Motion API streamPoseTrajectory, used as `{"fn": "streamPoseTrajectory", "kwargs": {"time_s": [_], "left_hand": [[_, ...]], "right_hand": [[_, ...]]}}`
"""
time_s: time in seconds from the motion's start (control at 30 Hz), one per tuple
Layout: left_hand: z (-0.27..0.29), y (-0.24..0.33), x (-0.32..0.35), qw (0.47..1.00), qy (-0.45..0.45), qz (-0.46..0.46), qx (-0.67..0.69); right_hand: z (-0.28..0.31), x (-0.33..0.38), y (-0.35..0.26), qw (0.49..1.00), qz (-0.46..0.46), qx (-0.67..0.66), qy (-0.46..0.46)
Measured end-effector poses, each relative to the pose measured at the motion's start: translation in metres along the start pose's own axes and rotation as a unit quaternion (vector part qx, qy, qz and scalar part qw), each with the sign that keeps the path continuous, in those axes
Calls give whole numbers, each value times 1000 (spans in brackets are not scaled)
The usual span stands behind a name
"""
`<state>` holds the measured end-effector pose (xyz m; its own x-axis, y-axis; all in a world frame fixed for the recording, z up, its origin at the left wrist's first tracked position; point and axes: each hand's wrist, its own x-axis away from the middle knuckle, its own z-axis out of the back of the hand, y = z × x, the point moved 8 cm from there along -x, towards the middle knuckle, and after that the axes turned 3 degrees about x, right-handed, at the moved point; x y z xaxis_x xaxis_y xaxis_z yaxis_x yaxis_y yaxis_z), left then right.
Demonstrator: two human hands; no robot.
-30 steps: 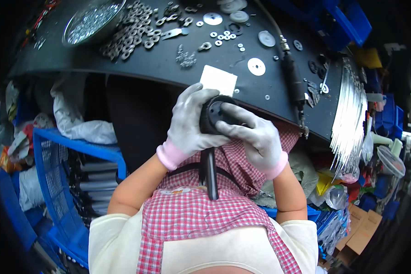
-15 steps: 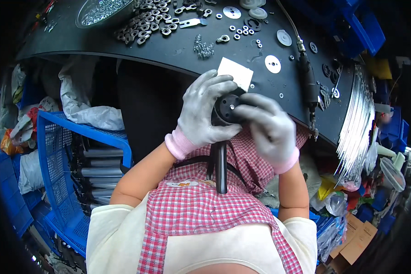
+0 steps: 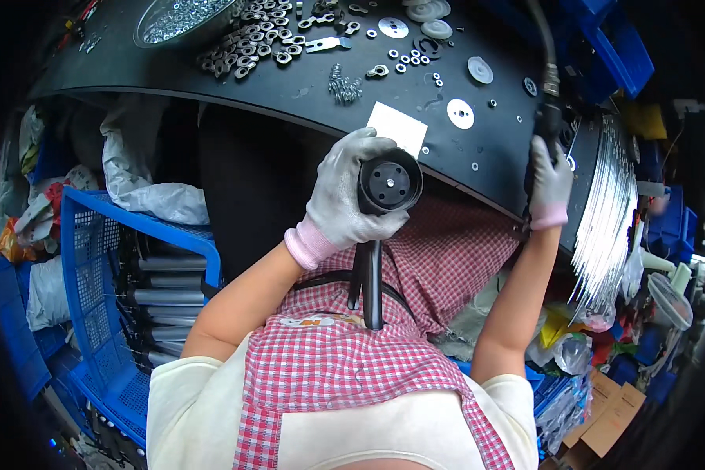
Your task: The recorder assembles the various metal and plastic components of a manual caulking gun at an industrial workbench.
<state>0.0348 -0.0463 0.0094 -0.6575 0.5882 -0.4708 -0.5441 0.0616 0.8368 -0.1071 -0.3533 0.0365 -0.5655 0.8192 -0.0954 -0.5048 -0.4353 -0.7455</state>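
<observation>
Since the earlier frame the right hand [image 3: 551, 184] has left the black round part [image 3: 389, 182] and gone out to the right of the frame, where it now closes around the black power tool [image 3: 547, 125] with its hose at the desk [image 3: 211, 78] edge. Only the left hand [image 3: 345, 200] now holds the round part, fingers wrapped tight about its rim, with its flat face and small holes turned up at the centre of the frame.

Nearest the camera, at the bottom, is the checked apron [image 3: 352, 368] over a pale shirt. A black stem [image 3: 372, 282] hangs down from the round part over the lap.

At left centre a blue crate [image 3: 94, 266] holds grey tubes [image 3: 164, 298]. Above it lies a white bag [image 3: 145, 188].

Farther up, on the dark desk, a white card [image 3: 398, 129] sits just above the round part. Round white washers [image 3: 460, 113] lie to its right, a heap of metal links [image 3: 247, 51] is at upper centre, and a bowl of small nuts [image 3: 180, 16] at upper left. A fan of silver rods [image 3: 607, 211] hangs at right.

Judging by this, the part is seated in the hand and the tool only just gripped, so any fastening appears not yet begun.
</observation>
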Motion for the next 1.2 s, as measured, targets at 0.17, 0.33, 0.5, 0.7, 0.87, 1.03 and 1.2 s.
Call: {"fn": "streamPoseTrajectory", "kwargs": {"time_s": [0.17,0.33,0.5,0.7,0.87,1.03,1.2], "left_hand": [[-3,-14,1,994,-29,59,88],[-2,6,-4,998,-6,-51,35],[0,4,-2,994,70,-49,66],[3,-2,1,993,83,-60,62],[0,-2,0,990,90,-75,77],[1,-5,1,990,83,-70,89],[2,-2,0,990,85,-67,91]], "right_hand": [[13,38,-78,714,63,-682,-148],[-7,63,-134,571,40,-806,-154],[-31,75,-143,582,109,-782,-198],[-54,99,-151,625,114,-761,-130],[-33,116,-130,690,173,-702,7],[-21,131,-141,750,285,-595,45],[-31,131,-163,765,290,-575,16]]}}
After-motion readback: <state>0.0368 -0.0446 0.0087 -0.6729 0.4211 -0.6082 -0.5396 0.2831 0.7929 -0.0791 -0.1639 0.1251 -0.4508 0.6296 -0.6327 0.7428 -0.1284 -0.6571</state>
